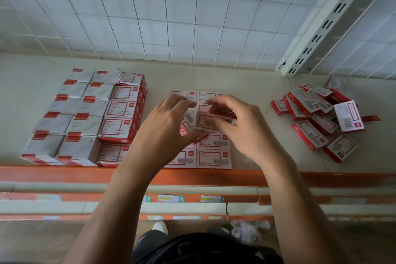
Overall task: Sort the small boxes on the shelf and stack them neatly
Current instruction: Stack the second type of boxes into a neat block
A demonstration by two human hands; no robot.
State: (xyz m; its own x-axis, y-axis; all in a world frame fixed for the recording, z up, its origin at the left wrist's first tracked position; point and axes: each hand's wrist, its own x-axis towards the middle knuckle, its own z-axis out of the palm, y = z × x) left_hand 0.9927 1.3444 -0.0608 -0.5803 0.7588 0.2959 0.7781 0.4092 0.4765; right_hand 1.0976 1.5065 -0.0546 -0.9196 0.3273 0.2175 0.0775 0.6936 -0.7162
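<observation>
Small red-and-white boxes lie on a pale shelf (252, 83). In the middle sits a flat two-column layer of boxes (214, 157). Over it, both hands hold one small box (206, 123): my left hand (165, 122) pinches its left end between thumb and fingers, my right hand (242, 122) grips its right end with curled fingers. A tall neat block of stacked boxes (90, 120) stands at the left. A loose, jumbled pile of boxes (321, 118) lies at the right.
The shelf has an orange front edge (64, 174) with price labels on the rails below. A white grid back panel (171, 17) rises behind, and a slotted upright (325, 21) stands at the right rear. Bare shelf surface shows between the groups.
</observation>
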